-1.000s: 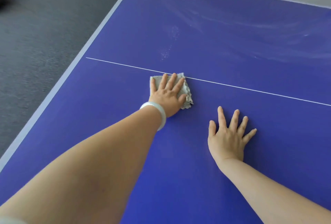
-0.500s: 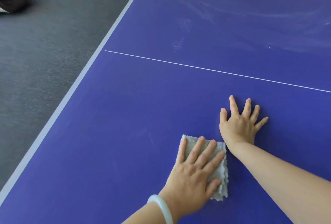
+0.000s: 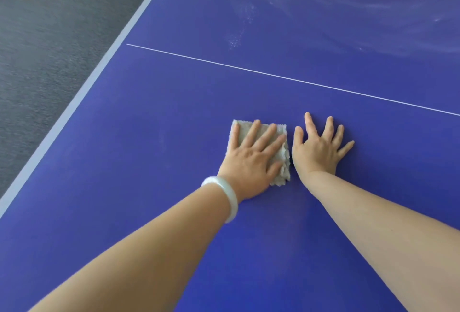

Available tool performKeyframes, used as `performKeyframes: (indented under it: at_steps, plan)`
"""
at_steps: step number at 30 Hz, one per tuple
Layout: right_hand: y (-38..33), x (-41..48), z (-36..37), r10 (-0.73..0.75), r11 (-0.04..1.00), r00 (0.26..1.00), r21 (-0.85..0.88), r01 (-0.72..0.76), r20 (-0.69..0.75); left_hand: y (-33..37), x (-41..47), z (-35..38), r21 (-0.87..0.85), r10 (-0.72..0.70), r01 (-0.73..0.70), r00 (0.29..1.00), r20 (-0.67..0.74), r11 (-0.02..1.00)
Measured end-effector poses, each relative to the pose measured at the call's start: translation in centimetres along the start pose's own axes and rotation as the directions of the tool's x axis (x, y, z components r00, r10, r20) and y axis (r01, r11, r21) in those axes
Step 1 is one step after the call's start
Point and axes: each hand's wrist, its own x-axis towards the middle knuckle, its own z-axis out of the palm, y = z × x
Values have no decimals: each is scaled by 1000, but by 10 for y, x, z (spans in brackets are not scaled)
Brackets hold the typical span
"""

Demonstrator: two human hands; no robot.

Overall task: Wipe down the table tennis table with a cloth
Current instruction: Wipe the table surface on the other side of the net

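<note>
Item 1. Worktop (image 3: 149,162): table tennis surface, deep blue, filling most of the view. A pale grey edge band (image 3: 82,92) runs along its left side from the near left to the far middle. A thin white line (image 3: 273,76) crosses the surface from the left edge towards the right, sloping nearer as it goes.

Item 2. Cloth (image 3: 285,172): small, grey-beige, folded to a rough square with ragged edges at its right side. It lies flat on the worktop on the near side of the white line, around the middle of the view.

Item 3. Left hand (image 3: 251,162): palm down on top of the cloth. Grip spread, fingers straight and slightly fanned, pressing the cloth against the surface; not pinching it. A white bracelet (image 3: 225,197) sits on the wrist.

Item 4. Right hand (image 3: 316,152): palm down on the bare worktop, just beside the right edge of the cloth. Grip spread wide, fingers straight and parted, holding nothing.

Item 5. Dust marks (image 3: 239,35): whitish specks on the far side of the line, with broader pale streaks (image 3: 348,10) across the far right area.

Item 6. Carpet (image 3: 49,37): dark grey floor covering, left of the edge band.
</note>
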Motion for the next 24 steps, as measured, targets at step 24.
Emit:
performKeyframes:
  at_steps: [24]
  plan:
    - [1,-1,0,-18,1000,1000,-2,18,-15,41,-140,31,69,405,-408,913,55,910]
